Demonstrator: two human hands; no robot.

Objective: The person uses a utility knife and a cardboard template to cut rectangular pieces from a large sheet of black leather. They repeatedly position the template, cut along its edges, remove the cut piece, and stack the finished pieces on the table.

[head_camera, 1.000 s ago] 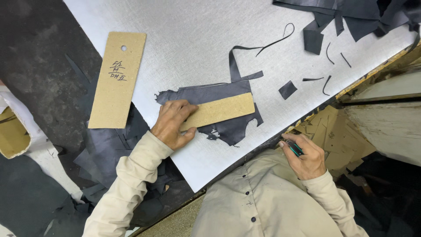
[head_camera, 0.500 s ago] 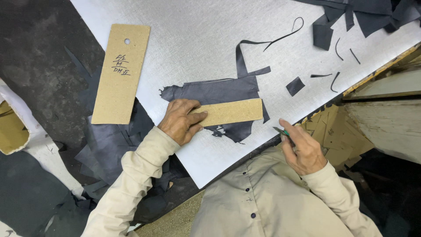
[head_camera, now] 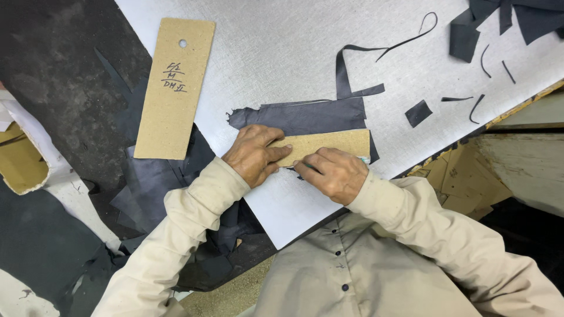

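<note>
Left hand (head_camera: 254, 154) presses flat, fingers spread, on the near end of a small cardboard template (head_camera: 329, 145) lying across a dark leather piece (head_camera: 305, 117) on the pale cutting sheet (head_camera: 282, 58). Right hand (head_camera: 335, 174) is curled shut around a green-tipped tool (head_camera: 365, 159), probably a knife or marker, held against the template's lower edge. Trimmed dark scraps (head_camera: 418, 113) already lie about; this outline looks only partly worked. A larger template (head_camera: 174, 88) sits apart, untouched.
</note>
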